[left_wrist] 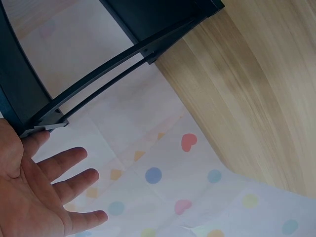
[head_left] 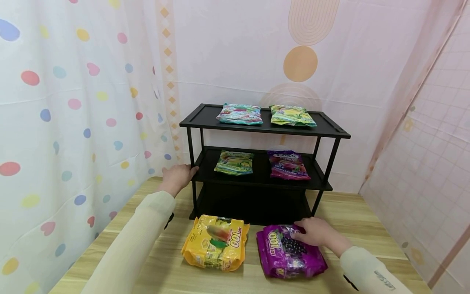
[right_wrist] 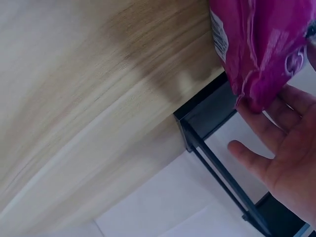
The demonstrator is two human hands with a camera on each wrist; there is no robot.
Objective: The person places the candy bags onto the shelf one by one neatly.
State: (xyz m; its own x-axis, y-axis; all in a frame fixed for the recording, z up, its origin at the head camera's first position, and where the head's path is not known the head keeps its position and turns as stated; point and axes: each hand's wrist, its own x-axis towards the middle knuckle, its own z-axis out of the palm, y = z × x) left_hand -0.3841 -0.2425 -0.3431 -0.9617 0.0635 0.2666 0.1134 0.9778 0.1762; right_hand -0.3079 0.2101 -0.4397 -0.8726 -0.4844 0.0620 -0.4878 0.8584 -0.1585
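Observation:
At the left side of a black three-tier rack (head_left: 257, 183), my left hand (head_left: 176, 178) holds the edge of the middle tier by the corner post. In the left wrist view its index finger lies by the tier's edge, with the other fingers spread apart below; the thumb is hidden there. My right hand (head_left: 318, 233) grips the far right end of a purple LOT 100 candy bag (head_left: 282, 255), thumb on top and fingers at the end. That bag rests on the table. To its left lies a yellow LOT 100 candy bag (head_left: 216, 244) with a mango picture.
On the top tier lie a teal-and-pink candy bag (head_left: 240, 114) and a yellow-green one (head_left: 292, 115). The middle tier bears a green bag (head_left: 235, 162) and a purple-red bag (head_left: 288, 165). A dotted curtain (head_left: 73, 134) borders the wooden table (head_left: 367, 228) on the left.

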